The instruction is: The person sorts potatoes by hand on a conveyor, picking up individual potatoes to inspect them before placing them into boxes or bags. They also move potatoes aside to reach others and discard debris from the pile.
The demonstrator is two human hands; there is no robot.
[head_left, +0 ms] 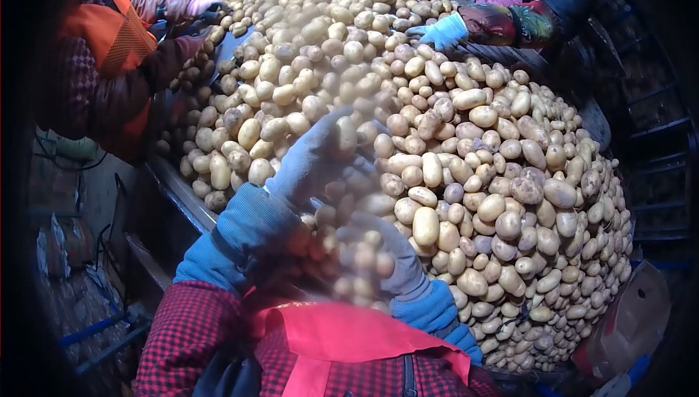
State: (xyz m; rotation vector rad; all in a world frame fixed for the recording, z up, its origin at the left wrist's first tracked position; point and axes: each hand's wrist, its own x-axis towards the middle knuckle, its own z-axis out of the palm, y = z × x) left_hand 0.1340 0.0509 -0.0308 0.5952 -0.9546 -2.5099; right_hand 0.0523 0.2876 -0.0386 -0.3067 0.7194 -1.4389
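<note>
My left hand [313, 160], in a grey-blue knit glove, reaches over the near side of the potato heap [502, 200]. A pale potato [347, 135] sits within its fingers, though a smear over the middle of the view softens their outline. Lower down, my right hand [397, 262], in a matching glove, is beside several small potatoes [360, 255] close to my apron [349, 339]. Its fingers are blurred and partly hidden, so its grip does not show. Blue ribbed cuffs cover both wrists.
Across the heap, a co-worker's blue-gloved hand [444, 32] rests on potatoes at the right. Another person in an orange vest [116, 33] works at the left. A metal table edge [182, 197] runs at near left; a cardboard box [630, 317] stands at lower right.
</note>
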